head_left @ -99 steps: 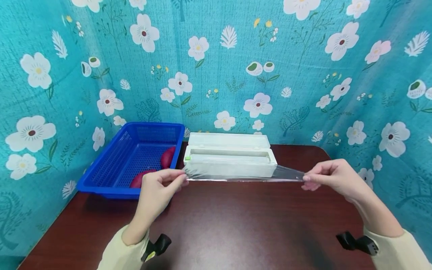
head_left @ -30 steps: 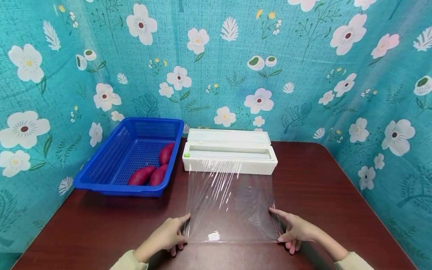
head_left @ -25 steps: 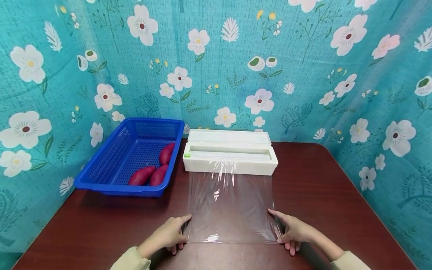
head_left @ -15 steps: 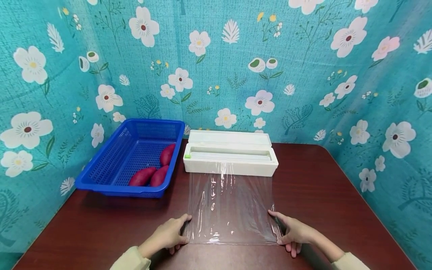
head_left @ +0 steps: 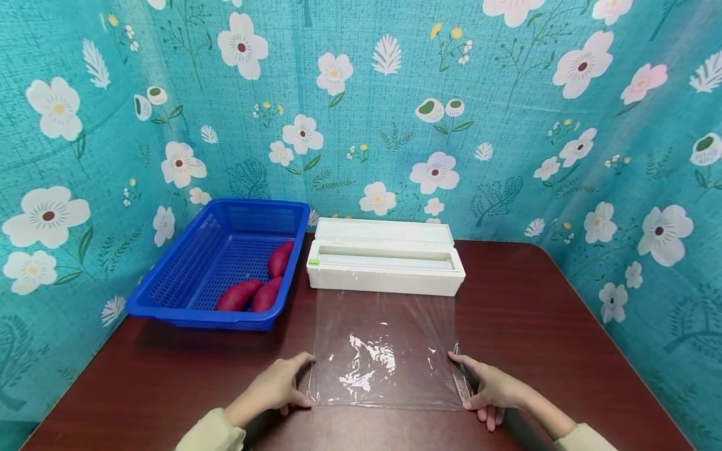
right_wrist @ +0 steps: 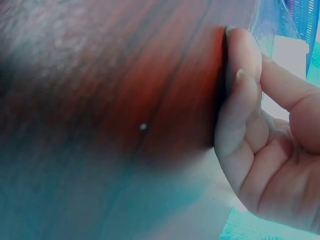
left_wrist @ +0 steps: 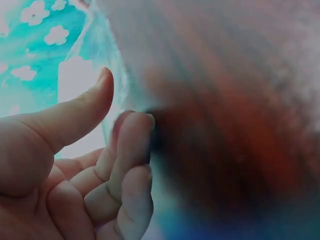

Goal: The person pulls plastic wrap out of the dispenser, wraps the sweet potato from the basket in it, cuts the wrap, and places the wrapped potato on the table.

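Observation:
A sheet of clear cling film [head_left: 383,351] stretches over the dark table from a white dispenser box [head_left: 386,280] with its lid raised. My left hand [head_left: 276,385] is beside the sheet's near left corner, and the left wrist view shows its thumb [left_wrist: 102,95] apart from the loosely bent fingers. At the near right corner my right hand [head_left: 493,385] pinches the film, which is creased there; the index fingertip touches the side edge. In the right wrist view the thumb tip is hidden behind the bent fingers [right_wrist: 240,110].
A blue plastic basket [head_left: 143,310] stands at the back left with red sweet potatoes [head_left: 239,295] in it. A green slider [head_left: 313,261] sits at the box's left end. Floral curtain [head_left: 361,125] hangs behind the brown table [head_left: 553,326].
Both hands drew the film from the box toward me and lowered it onto the table. Just now the left hand has let go and shifted slightly left; the right hand has stayed.

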`<state>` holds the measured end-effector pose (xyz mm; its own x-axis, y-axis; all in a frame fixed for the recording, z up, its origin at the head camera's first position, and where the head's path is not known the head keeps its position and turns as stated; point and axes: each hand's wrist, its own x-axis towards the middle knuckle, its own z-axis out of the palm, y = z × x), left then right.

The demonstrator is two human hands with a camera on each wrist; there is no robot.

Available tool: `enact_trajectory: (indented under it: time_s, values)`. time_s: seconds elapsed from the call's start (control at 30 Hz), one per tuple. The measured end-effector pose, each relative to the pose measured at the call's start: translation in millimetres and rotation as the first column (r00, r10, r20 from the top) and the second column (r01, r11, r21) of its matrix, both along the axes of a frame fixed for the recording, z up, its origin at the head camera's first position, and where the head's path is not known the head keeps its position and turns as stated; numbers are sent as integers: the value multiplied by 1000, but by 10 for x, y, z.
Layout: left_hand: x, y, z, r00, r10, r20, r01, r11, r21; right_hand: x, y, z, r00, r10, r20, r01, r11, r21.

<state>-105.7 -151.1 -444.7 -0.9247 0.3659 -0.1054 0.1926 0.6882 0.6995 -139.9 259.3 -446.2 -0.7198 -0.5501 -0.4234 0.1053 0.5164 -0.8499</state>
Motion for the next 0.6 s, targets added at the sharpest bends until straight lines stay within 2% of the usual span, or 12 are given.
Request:
enact_trajectory:
  time_s: [0.13,0.3,0.43,0.6]
  values:
    - [-29,-61,33,999,3,-34,-2,999,35,-10,-4,-2,1000,-1,1,1,1000,8]
    - [-50,-68,116,991,-25,-131,22,1000,-20,-6,-5,-12,1000,3,-5,-3,1000,13]
    - [-96,-53,265,982,-8,-189,2,999,-34,2,6,-15,1000,9,-4,-9,1000,8]
    - [-167,-92,458,977,37,-210,-40,999,-10,1,6,-20,1000,15,-7,-15,1000,7]
